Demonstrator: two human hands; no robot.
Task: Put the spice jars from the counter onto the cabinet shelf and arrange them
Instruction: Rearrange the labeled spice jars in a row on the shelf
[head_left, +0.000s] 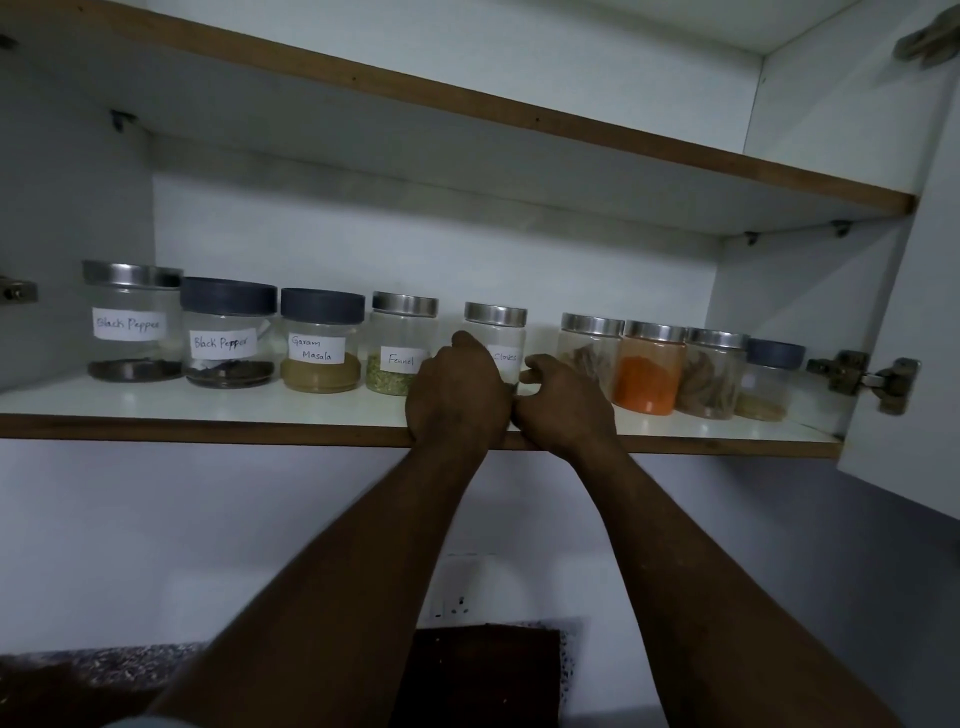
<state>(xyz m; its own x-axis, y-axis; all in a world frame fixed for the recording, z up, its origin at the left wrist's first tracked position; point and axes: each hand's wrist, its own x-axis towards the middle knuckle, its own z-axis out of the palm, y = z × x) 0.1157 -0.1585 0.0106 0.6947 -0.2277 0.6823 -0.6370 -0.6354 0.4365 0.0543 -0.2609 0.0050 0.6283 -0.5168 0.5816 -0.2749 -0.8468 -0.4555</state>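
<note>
We see the Cloves jar (497, 332) upright mid-shelf, set back from the shelf (208, 428) front edge. Our left hand (457, 395) grips its left side. The right hand (563, 405) has its fingers (529, 375) curled at the jar's right side; we cannot tell if they grip. The Fennel jar (400, 353) stands just left, with a gap before the brown-stick jar (589, 348) on the right.
</note>
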